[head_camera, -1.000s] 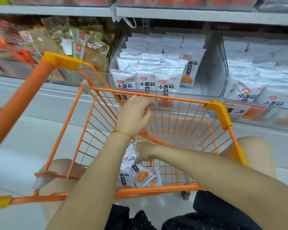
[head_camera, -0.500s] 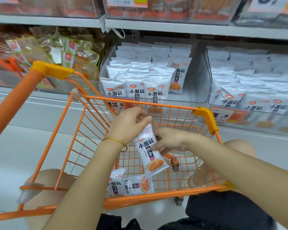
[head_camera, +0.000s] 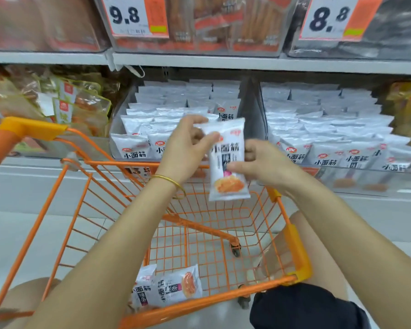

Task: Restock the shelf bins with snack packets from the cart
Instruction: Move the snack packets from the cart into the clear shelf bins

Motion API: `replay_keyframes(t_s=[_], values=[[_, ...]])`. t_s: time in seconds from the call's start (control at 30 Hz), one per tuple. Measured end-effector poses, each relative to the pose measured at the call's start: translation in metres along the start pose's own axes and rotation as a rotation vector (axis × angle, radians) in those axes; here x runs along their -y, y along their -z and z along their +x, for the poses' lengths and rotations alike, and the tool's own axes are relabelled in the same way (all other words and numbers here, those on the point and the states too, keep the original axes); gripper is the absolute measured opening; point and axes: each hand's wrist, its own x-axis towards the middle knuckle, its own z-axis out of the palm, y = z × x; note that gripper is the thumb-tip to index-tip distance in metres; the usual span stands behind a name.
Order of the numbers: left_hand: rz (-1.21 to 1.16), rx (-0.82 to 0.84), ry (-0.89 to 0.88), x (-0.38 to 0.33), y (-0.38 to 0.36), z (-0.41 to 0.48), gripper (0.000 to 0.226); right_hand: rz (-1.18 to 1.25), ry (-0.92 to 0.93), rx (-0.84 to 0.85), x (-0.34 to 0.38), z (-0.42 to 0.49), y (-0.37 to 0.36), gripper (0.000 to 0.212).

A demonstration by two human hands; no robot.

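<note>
A white snack packet [head_camera: 228, 184] with black characters and an orange picture hangs upright above the orange wire cart [head_camera: 119, 163]. My left hand [head_camera: 185, 150] pinches its top left corner. My right hand [head_camera: 263, 162] grips its right edge, thumb across the front. Behind the packet stands a clear shelf bin [head_camera: 252, 119] holding rows of the same white packets, with an open gap at its front right. Two more packets [head_camera: 169, 288] lie on the cart floor near my body.
A second clear bin [head_camera: 330, 134] to the right holds similar white packets. Bags of brown snacks [head_camera: 64, 103] fill the shelf on the left. The upper shelf [head_camera: 223, 62] carries price tags 9.8 and 8.8. My knees flank the cart on the pale floor.
Both hands have lifted the packet out of the cart and up in front of the shelf bin. The view has tilted upward, showing the upper shelf's price tags.
</note>
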Motion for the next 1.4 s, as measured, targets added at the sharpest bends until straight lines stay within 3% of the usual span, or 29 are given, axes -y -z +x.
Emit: replay_keyframes(t_s=[0.07, 0.13, 0.2, 0.3, 0.47, 1.03, 1.17, 1.27, 1.33, 1.4], values=[[0.09, -0.093, -0.099, -0.001, -0.001, 0.01, 0.033, -0.18, 0.077, -0.24, 0.011, 0.014, 0.009, 0.021], [0.41, -0.134, -0.255, 0.011, -0.001, 0.021, 0.038, -0.339, 0.125, -0.458, 0.017, 0.035, 0.015, 0.024], [0.734, -0.096, -0.332, 0.026, -0.003, 0.029, 0.043, -0.409, 0.107, -0.564, 0.018, 0.061, 0.013, 0.025], [0.982, 0.023, -0.26, 0.043, -0.009, 0.029, 0.051, -0.464, -0.019, -0.599, 0.006, 0.102, 0.002, 0.026], [1.065, 0.015, -0.319, 0.061, -0.011, 0.026, 0.057, -0.294, -0.206, -0.546, -0.025, 0.15, -0.006, 0.041], [1.08, -0.016, -0.403, 0.066, -0.007, 0.025, 0.062, -0.219, -0.335, -0.539, -0.034, 0.169, -0.014, 0.048], [1.01, -0.067, -0.435, 0.06, 0.0, 0.014, 0.058, -0.283, -0.252, -0.484, -0.015, 0.133, -0.013, 0.04], [0.972, -0.123, -0.489, 0.058, 0.012, -0.008, 0.045, -0.465, 0.007, -0.472, 0.0, 0.078, -0.022, 0.034], [0.972, -0.18, -0.516, 0.056, 0.024, -0.025, 0.038, -0.492, 0.144, -0.342, 0.004, 0.044, -0.036, 0.032], [0.987, -0.193, -0.532, 0.056, 0.035, -0.039, 0.032, -0.586, 0.15, -0.055, 0.002, 0.025, -0.056, 0.031]])
